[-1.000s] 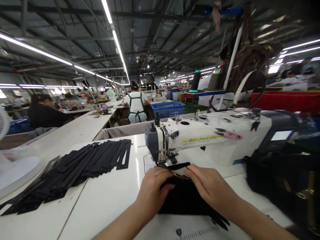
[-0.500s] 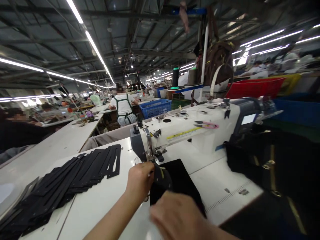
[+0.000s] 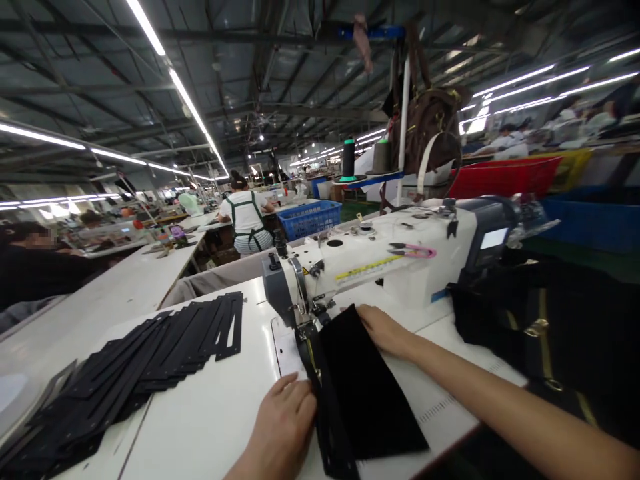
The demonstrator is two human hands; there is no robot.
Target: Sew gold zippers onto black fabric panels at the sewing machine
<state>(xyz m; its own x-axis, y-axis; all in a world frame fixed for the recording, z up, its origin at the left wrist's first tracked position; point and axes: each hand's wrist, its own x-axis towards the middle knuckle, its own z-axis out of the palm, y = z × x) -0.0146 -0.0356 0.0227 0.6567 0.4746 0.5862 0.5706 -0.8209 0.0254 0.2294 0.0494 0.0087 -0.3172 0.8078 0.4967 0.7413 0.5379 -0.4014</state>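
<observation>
Left hand at eight o'clock and right hand at one touch the black fabric panel; whether the fingers grasp, I cannot tell.

Yellow warning triangle on the white sewing machine, yellow strip and tabletop scale too small to read

- Bare counter lies between the left hand and the fanned black pieces.
- The sewing machine bars the way forward.
- Dark material with gold-coloured trim crowds the right side.
</observation>
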